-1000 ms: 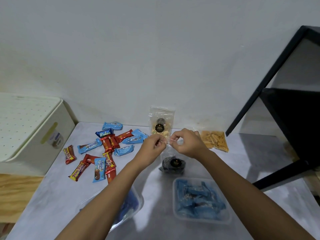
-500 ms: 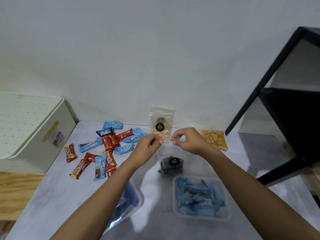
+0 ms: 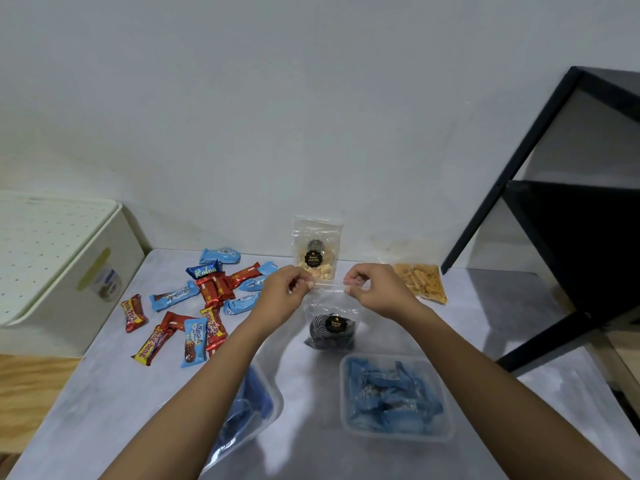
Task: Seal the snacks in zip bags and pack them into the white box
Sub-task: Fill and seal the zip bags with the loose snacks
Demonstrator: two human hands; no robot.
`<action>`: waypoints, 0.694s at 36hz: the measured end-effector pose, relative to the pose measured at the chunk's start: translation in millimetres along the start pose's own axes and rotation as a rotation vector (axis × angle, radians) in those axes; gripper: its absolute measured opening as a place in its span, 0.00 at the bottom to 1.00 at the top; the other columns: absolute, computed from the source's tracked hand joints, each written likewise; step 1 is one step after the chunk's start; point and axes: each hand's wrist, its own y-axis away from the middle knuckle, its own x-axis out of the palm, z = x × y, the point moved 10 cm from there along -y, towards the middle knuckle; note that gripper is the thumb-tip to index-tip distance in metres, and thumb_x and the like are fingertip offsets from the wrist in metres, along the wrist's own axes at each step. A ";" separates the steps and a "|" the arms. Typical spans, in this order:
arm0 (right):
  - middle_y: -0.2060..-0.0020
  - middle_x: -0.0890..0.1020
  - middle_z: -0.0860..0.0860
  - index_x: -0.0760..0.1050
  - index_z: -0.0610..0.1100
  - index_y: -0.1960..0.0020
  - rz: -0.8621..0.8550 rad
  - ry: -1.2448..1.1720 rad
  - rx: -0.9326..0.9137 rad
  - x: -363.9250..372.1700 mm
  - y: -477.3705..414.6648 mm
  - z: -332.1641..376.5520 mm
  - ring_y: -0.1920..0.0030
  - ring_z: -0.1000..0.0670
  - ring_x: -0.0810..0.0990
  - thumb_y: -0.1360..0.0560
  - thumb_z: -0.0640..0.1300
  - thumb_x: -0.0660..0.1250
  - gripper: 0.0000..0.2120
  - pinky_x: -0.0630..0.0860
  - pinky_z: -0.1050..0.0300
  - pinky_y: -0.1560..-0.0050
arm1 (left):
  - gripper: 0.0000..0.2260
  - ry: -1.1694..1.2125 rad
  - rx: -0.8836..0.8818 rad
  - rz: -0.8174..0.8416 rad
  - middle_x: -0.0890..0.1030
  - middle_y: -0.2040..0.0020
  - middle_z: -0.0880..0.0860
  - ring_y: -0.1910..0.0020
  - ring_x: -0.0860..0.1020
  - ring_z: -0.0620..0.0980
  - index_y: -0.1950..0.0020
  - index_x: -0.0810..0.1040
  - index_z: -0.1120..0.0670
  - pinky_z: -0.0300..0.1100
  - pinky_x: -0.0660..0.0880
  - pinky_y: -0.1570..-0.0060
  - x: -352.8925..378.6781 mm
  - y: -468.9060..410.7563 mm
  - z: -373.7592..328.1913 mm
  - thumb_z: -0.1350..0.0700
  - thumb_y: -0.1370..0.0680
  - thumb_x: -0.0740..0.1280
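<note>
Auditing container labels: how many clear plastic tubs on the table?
2. The right tub sits at the front, right of centre; the left tub is front-left, partly hidden by the left forearm. No others seen.

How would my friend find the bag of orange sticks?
Start at the black metal shelf on the right of the grey table. By its back leg lies the flat clear bag of orange stick snacks. Unlike the standing clear bag of pale biscuits nearby, it has no black round label.
</note>
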 end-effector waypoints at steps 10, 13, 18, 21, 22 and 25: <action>0.58 0.83 0.54 0.78 0.51 0.61 -0.042 0.089 0.027 3.5 0.6 7.3 0.53 0.49 0.78 0.29 0.42 0.65 0.06 0.68 0.57 0.50 | 0.03 0.021 -0.016 -0.002 0.76 0.61 0.46 0.62 0.72 0.40 0.56 0.79 0.54 0.24 0.67 0.64 3.4 2.9 -0.9 0.62 0.25 0.67; 0.57 0.83 0.55 0.77 0.53 0.63 -0.032 0.061 0.026 7.4 -0.8 6.1 0.51 0.50 0.78 0.30 0.47 0.68 0.04 0.70 0.58 0.53 | 0.04 0.015 -0.026 -0.004 0.77 0.59 0.49 0.61 0.72 0.41 0.56 0.78 0.53 0.24 0.68 0.62 2.0 3.9 2.1 0.62 0.25 0.67; 0.57 0.82 0.55 0.76 0.53 0.61 0.003 0.069 -0.001 10.7 -0.3 14.4 0.51 0.49 0.78 0.29 0.47 0.67 0.02 0.70 0.58 0.53 | 0.03 0.006 -0.020 -0.006 0.76 0.61 0.46 0.62 0.72 0.40 0.55 0.79 0.56 0.23 0.67 0.63 1.4 4.7 0.1 0.63 0.25 0.67; 0.60 0.80 0.54 0.74 0.52 0.62 0.038 0.139 -0.009 12.0 -0.4 21.1 0.54 0.48 0.76 0.28 0.45 0.65 0.05 0.68 0.55 0.48 | 0.03 -0.014 0.001 0.000 0.75 0.62 0.44 0.63 0.71 0.40 0.55 0.79 0.57 0.23 0.67 0.64 1.3 3.4 -2.8 0.63 0.25 0.66; 0.62 0.78 0.54 0.72 0.52 0.64 0.034 0.161 -0.009 11.2 -1.0 22.3 0.56 0.48 0.75 0.28 0.44 0.63 0.07 0.68 0.53 0.46 | 0.04 -0.014 0.006 -0.004 0.75 0.62 0.43 0.63 0.71 0.40 0.55 0.79 0.57 0.23 0.67 0.64 0.8 2.9 -3.5 0.63 0.25 0.66; 0.66 0.76 0.55 0.71 0.50 0.66 0.003 0.183 0.007 10.0 -3.4 21.1 0.58 0.48 0.74 0.28 0.40 0.60 0.09 0.65 0.51 0.43 | 0.04 -0.017 0.013 -0.015 0.74 0.62 0.43 0.64 0.71 0.40 0.56 0.79 0.57 0.23 0.66 0.65 0.7 2.2 -5.9 0.63 0.25 0.66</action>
